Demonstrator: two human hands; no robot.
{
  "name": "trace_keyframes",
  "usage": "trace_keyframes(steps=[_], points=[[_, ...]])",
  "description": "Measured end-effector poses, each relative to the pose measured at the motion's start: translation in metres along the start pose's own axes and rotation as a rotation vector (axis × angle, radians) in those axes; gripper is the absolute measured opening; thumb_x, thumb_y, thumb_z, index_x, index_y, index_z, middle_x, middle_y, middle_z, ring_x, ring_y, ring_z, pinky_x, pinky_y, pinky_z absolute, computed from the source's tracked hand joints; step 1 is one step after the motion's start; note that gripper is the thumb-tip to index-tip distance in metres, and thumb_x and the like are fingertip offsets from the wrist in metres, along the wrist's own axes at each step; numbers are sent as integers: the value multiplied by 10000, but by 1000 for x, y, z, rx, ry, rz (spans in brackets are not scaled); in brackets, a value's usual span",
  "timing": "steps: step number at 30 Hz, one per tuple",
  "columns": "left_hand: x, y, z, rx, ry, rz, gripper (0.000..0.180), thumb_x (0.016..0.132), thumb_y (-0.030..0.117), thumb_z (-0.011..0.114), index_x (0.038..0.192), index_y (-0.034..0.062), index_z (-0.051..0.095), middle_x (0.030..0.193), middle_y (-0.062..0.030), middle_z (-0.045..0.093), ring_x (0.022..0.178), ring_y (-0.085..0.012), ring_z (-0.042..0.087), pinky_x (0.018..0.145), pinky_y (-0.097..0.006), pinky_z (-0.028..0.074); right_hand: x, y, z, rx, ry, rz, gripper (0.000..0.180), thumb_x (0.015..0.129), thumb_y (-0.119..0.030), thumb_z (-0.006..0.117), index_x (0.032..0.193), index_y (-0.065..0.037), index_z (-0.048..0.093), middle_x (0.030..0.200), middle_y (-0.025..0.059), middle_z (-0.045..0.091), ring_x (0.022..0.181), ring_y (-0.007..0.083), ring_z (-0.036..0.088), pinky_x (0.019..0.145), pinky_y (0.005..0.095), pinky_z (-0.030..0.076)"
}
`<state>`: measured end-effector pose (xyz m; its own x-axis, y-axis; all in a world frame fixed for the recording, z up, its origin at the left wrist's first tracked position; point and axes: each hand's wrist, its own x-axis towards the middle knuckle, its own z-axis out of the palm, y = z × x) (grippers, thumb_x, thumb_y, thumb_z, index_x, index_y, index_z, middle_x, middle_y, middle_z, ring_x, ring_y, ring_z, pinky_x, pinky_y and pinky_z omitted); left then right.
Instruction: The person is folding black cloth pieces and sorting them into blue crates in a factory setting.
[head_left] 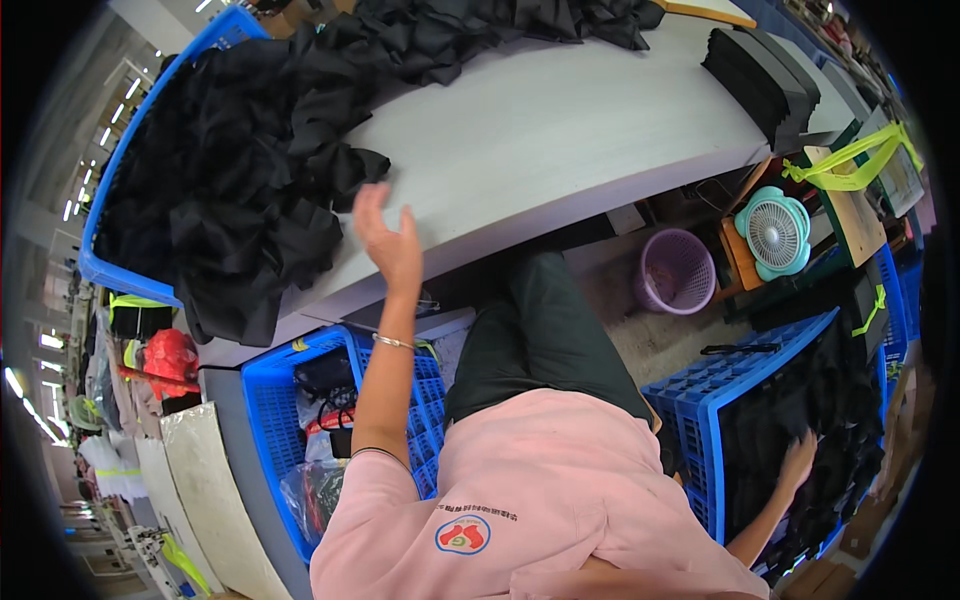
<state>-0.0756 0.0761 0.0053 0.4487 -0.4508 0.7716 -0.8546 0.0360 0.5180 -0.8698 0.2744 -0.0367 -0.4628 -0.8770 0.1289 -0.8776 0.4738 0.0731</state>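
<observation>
We see the heap of black fabric pieces [250,170] spread over the left end of the pale grey bench [560,130], spilling out of a blue crate [120,180] at the bench's left edge and trailing along its far side. Our left hand [388,240] is raised just beside the near edge of that heap, its fingers [368,205] open and loosely spread, holding nothing; a thin bracelet [392,342] sits on the wrist. Our right hand [798,462] reaches down into a second blue crate [715,400] on the floor at our right, resting on the black fabric [800,400] stacked in it; we cannot tell whether its fingers are closed on a piece.

The bench top is smooth and bare across its middle. At its far right end stands a stack of dark folded pieces [765,75]. Below the bench, a third blue crate [300,420] at our left holds bags and oddments. Further right on the floor stand a lilac waste basket [675,270] and a small teal fan [775,230], with yellow-green tape [850,160] looped over a board nearby. Ceiling lights show at the far left rim.
</observation>
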Motion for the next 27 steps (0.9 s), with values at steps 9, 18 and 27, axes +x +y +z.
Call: trace_keyframes(steps=[9,18,27], points=[[57,-67,18,187,69,-7,206,824,160,740,961,20,678,1274,-131,569,1167,-346,490,981,-431,407,9,-407,-60,455,257,-1043,330,851,-24,572,1175,-53,627,1312,141,592,1128,326,611,959,415,498],[-18,80,17,-871,-335,-583,152,894,81,682,1026,6,693,1050,-74,679,986,-176,619,903,-279,466,-39,-621,-108,1037,404,-1398,261,829,-33,591,1084,7,624,1159,150,634,953,292,660,823,374,551],[-33,83,24,-965,-358,-652,148,969,142,633,1018,8,671,929,25,636,836,-46,510,735,-208,430,-29,-627,-84,782,301,-1413,129,783,-33,634,908,-9,613,839,167,636,689,299,626,604,362,505]])
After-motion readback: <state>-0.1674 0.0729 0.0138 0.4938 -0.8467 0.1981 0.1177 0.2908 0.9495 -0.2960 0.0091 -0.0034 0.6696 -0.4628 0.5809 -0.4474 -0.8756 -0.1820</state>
